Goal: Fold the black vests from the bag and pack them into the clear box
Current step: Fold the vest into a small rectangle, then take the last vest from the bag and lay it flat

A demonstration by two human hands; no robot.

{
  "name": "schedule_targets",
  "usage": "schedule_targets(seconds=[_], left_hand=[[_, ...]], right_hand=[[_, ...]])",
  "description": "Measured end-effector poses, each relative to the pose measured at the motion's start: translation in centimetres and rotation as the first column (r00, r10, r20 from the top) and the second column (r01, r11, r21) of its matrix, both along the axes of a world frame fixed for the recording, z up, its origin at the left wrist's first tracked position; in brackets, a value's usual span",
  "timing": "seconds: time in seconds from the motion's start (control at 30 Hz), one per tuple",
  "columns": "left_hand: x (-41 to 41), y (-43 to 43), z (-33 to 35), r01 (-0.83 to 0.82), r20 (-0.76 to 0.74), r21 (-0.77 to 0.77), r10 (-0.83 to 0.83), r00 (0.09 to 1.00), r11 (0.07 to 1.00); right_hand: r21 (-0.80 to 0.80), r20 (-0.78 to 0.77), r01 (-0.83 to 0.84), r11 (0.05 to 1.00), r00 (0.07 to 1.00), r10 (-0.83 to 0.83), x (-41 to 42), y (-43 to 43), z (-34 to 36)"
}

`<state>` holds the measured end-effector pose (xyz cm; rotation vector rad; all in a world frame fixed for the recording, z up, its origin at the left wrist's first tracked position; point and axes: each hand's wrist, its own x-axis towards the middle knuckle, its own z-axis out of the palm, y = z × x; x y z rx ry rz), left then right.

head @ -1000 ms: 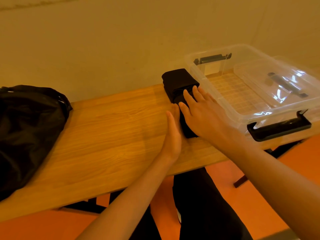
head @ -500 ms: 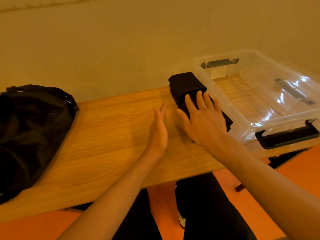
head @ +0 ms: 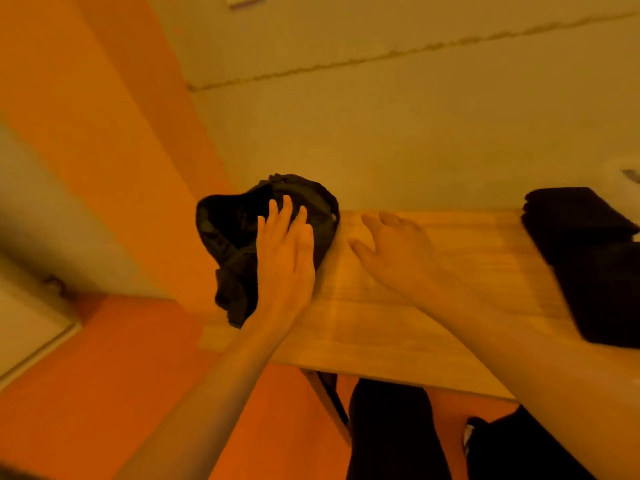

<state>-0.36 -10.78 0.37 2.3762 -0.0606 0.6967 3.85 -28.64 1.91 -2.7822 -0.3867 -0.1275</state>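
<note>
The black bag point(head: 228, 233) sits slumped at the left end of the wooden bench point(head: 433, 306), partly hanging over its edge. My left hand point(head: 285, 258) is over the bag's right side with straight fingers; contact cannot be told. My right hand point(head: 391, 251) hovers open above the bench just right of the bag, holding nothing. Folded black vests point(head: 588, 258) lie at the right edge of the view. Only a blurred corner of the clear box point(head: 628, 174) shows at the far right.
A pale wall runs right behind the bench. Orange floor lies to the left and below, and my dark-clothed legs point(head: 398, 434) are under the bench's front edge. The whole view is motion-blurred.
The view has swung left. Both hands left the folded vests by the box and moved across the bench to the bag, the left hand now at it.
</note>
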Motion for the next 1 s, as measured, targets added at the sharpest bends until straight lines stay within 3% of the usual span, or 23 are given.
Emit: schedule_targets(seconds=[0.13, 0.27, 0.4, 0.53, 0.63, 0.73, 0.83, 1.0], left_hand=[[-1.9, 5.7, -0.9, -0.264, -0.068, -0.001, 0.263, 0.962, 0.965], [-2.1, 9.4, -3.5, -0.324, -0.167, -0.004, 0.319, 0.933, 0.946], [-1.3, 10.6, -5.9, -0.328, -0.201, 0.034, 0.327, 0.923, 0.944], [-0.4, 10.5, -8.4, -0.333, -0.14, 0.112, 0.347, 0.928, 0.936], [0.3, 10.0, -9.8, -0.374, -0.076, 0.171, 0.39, 0.918, 0.912], [0.9, 8.8, -10.6, -0.401, -0.102, 0.223, 0.431, 0.897, 0.888], [1.2, 8.5, -11.0, -0.405, -0.084, 0.207, 0.428, 0.9, 0.891], [0.9, 8.9, -10.0, -0.362, -0.084, 0.078, 0.368, 0.926, 0.929]], right_hand=[[0.058, 0.028, -0.17, 0.984, 0.985, 0.169, 2.6, 7.6, 1.1], [0.105, 0.059, -0.365, 0.925, 0.931, 0.36, 6.1, 14.9, 0.4], [-0.031, 0.021, -0.522, 0.852, 0.852, 0.523, 9.5, 19.8, -0.5], [-0.179, -0.037, -0.483, 0.857, 0.874, 0.484, 12.1, 22.5, -2.0], [-0.207, -0.078, -0.427, 0.88, 0.904, 0.42, 13.6, 23.4, -3.6], [-0.235, -0.058, -0.363, 0.902, 0.931, 0.359, 13.7, 23.8, -5.2], [-0.143, 0.093, -0.285, 0.948, 0.949, 0.3, 13.5, 23.7, -6.3], [0.225, 0.188, -0.328, 0.917, 0.938, 0.29, 12.3, 21.7, -3.8]])
